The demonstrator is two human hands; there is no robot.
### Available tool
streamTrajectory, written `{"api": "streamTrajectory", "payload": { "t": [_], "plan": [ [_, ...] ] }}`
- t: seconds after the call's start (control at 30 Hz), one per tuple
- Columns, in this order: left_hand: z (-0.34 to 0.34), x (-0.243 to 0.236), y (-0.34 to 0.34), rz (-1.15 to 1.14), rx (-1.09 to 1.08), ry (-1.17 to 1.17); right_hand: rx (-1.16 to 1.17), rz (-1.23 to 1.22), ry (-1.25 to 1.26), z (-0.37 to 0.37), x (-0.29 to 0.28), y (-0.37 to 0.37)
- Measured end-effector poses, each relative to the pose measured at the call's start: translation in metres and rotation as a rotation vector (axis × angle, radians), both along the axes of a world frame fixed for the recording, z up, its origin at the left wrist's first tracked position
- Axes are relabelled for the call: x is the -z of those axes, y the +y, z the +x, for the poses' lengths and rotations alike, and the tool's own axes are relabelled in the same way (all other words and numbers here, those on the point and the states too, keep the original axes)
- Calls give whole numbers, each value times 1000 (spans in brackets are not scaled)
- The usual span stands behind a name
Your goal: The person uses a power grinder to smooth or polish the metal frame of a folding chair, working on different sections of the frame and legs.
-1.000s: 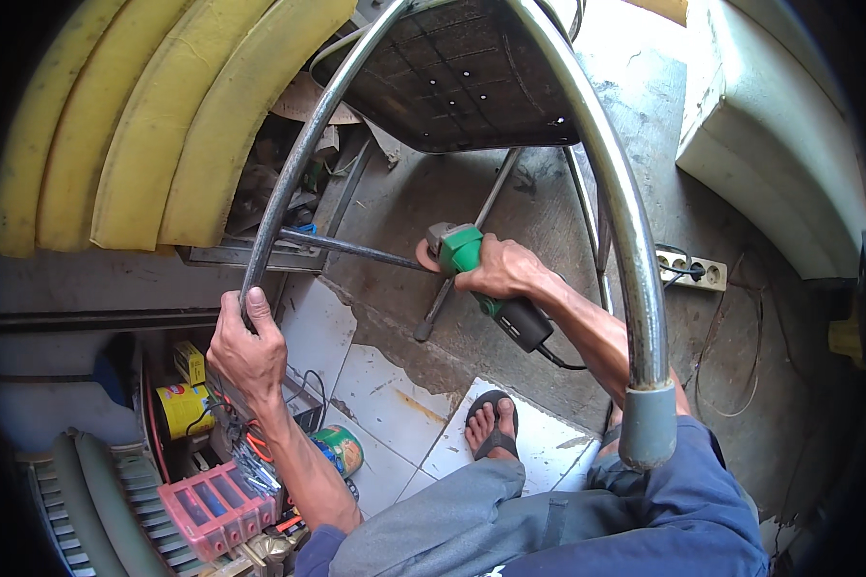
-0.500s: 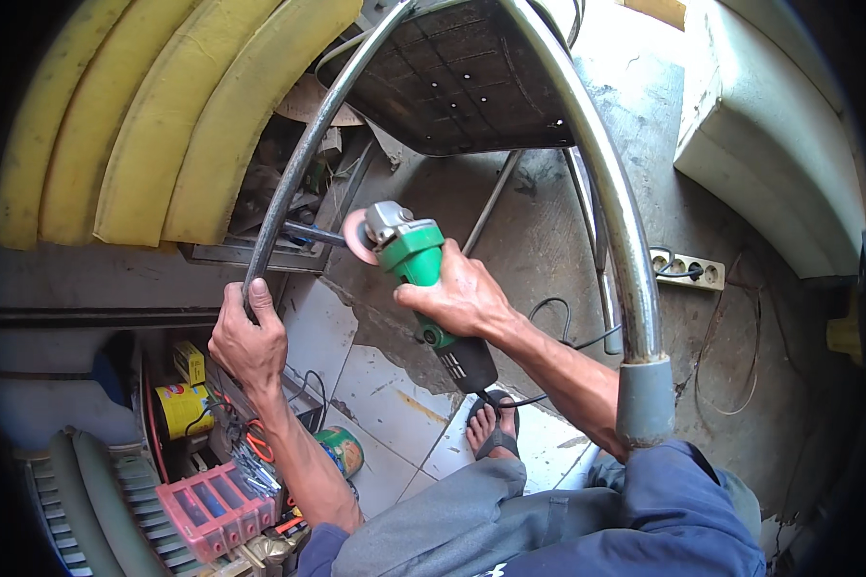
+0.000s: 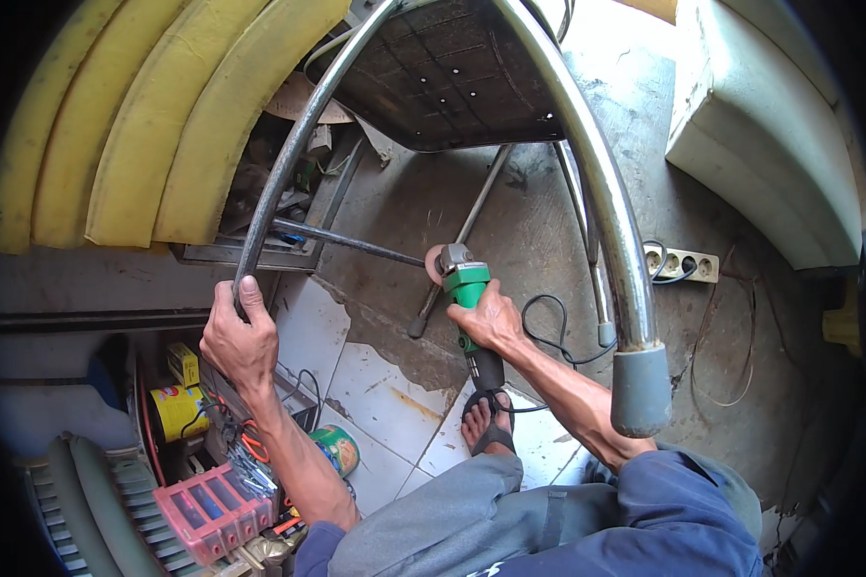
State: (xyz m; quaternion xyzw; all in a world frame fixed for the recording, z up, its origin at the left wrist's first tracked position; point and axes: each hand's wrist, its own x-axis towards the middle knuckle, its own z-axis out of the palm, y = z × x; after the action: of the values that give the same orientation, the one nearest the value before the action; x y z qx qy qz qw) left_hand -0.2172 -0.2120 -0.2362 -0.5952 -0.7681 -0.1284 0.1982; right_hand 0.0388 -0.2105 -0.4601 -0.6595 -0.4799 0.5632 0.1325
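My left hand [image 3: 241, 338] is closed around the lower end of a bent metal tube leg [image 3: 289, 183] of an overturned chair frame. In my right hand [image 3: 496, 317] is a green and black angle grinder [image 3: 467, 281], gripped by its body. The grinder's pinkish disc [image 3: 434, 263] is at the far end of a thin crossbar [image 3: 356, 243], which joins the tube leg on my left; whether they touch I cannot tell for sure. The thick chrome tube [image 3: 601, 144] on the right ends in a grey rubber cap [image 3: 642, 389]. Behind hangs the dark seat underside [image 3: 443, 82].
Curved yellow foam pieces [image 3: 164, 125] stand at the upper left. A pink parts box [image 3: 212, 512], a yellow can [image 3: 176, 412] and loose tools lie at the lower left. A power strip [image 3: 681, 263] and the grinder's cord [image 3: 551, 356] are on the right. A large pale padded piece [image 3: 770, 144] stands beyond.
My right hand has moved the grinder right and slightly down, along the crossbar away from the left tube. My left hand keeps its hold; the view has shifted a little.
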Motion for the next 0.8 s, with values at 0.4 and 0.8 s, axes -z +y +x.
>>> {"api": "streamTrajectory", "payload": {
  "t": [0.4, 0.8],
  "plan": [
    [-4, -7, -6, 9, -18, 39, -137, 177, 205, -8, -99, 25],
    [-5, -5, -6, 23, -2, 64, -261, 250, 20, 3, -84, 60]
  ]
}}
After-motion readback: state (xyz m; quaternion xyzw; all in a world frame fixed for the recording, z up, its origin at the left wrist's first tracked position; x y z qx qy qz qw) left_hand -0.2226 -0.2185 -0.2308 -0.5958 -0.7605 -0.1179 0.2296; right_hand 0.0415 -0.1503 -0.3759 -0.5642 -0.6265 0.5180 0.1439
